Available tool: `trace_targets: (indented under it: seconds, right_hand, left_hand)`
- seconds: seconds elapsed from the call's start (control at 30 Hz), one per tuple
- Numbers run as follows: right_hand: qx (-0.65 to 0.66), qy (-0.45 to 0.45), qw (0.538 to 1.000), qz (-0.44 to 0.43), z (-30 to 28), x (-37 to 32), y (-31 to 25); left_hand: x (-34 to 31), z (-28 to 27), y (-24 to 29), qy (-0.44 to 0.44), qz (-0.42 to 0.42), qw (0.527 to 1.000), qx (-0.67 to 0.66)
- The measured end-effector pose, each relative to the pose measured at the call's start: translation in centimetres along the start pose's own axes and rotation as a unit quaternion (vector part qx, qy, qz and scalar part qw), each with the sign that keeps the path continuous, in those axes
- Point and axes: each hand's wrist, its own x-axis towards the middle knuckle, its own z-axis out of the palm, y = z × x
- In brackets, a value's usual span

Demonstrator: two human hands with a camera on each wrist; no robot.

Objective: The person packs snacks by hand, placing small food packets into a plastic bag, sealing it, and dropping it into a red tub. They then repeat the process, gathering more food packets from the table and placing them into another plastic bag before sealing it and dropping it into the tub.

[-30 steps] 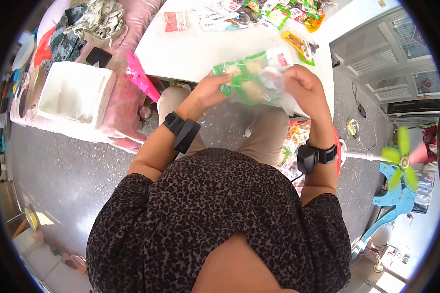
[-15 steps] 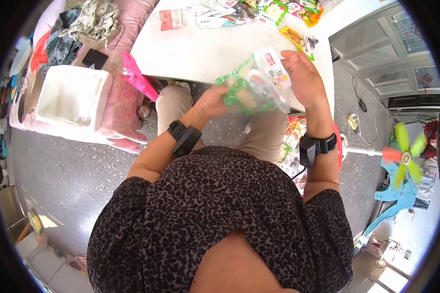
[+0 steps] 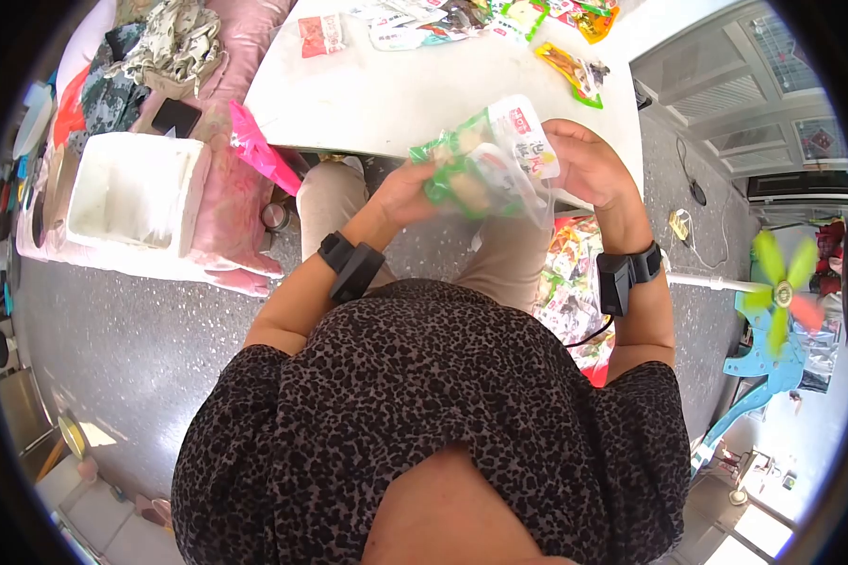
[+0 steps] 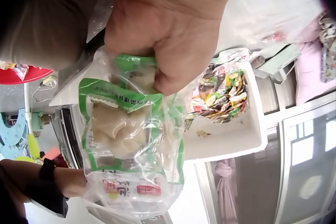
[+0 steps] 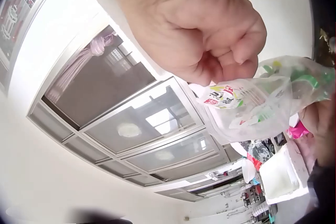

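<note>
A clear plastic bag [image 3: 518,155] with green-edged packets [image 3: 466,184] inside is held above the table's near edge. The left hand [image 3: 407,193] grips its left end; in the left wrist view the left hand [image 4: 163,35] has fingers curled into the plastic and the bag [image 4: 131,140] hangs from them. At the printed white end is the right hand [image 3: 592,168]. In the right wrist view the right hand [image 5: 210,35] has curled fingers pinching the edge of the bag [image 5: 262,103], beside its red and green print.
Colourful packets [image 3: 433,26] lie at the back of the white table [image 3: 349,104], with a yellow one [image 3: 575,73] at the right and a red-and-white one [image 3: 321,36] at the left. A white foam box [image 3: 137,193] stands on the pink bedding. A fan [image 3: 782,294] is at the right.
The right hand, extended beside the bag half a second ago, has moved down and its fingers have curled onto the bag's edge. The left hand keeps its grip with little movement.
</note>
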Motion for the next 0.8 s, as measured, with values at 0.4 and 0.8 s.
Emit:
trace_targets:
  seconds: [0.4,0.8]
  right_hand:
    - [-0.331,0.085,0.935,-0.097,-0.4,0.3,1.0]
    - [-0.326,0.165,0.904,-0.220,-0.1,-1.2,-1.3]
  left_hand:
    - [-0.1,0.0,-0.6,0.013,0.000,0.999,0.035]
    - [-0.3,-0.3,-0.7,-0.014,-0.025,1.000,0.011]
